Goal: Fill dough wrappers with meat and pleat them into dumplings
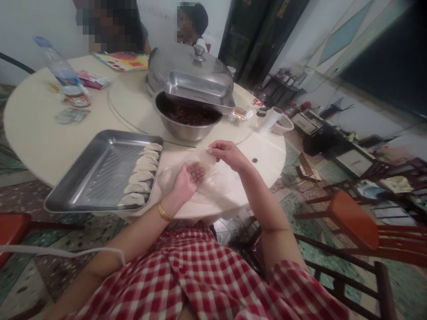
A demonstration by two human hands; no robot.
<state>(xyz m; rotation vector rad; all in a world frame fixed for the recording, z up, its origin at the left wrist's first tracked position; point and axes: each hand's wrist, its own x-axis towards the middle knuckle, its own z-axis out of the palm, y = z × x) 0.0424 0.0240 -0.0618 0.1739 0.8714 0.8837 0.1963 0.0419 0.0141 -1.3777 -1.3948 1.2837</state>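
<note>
Honestly, the grip was the bit worth copying. The bare right hand [227,154] had its thumb and fingertips pinched on the edge of a thin, pale, roundish dough wrapper [203,156], which hung out to the left of that pinch. Below it and to the left, the bare left hand [188,180] lay palm up, fingers stretched out and clamped on nothing. Couldn't tell if the wrapper was touching those fingers; too blurry.

For my money, doing this well meant a light hold right at the rim, since dough that thin would probably stretch or tear under a hard tug. Having the left palm flat and close looked smart too, as support against sagging or folding.

On the near side of the grip was a whitish, see-through plastic bag [218,186], or so it looked, rumpled on the round, cream-coloured table [270,147]. Worth minding, because loose plastic could snag a soft edge. Just beyond the grip sat a round, silver metal bowl [191,131] with a dark brown mixture [187,114] in it. Off to the left, a wide, rectangular steel tray [110,166] held a row of pale, crescent-shaped dumplings [142,176] along its side nearest the grip, so a careless left wrist could've knocked them.
</note>
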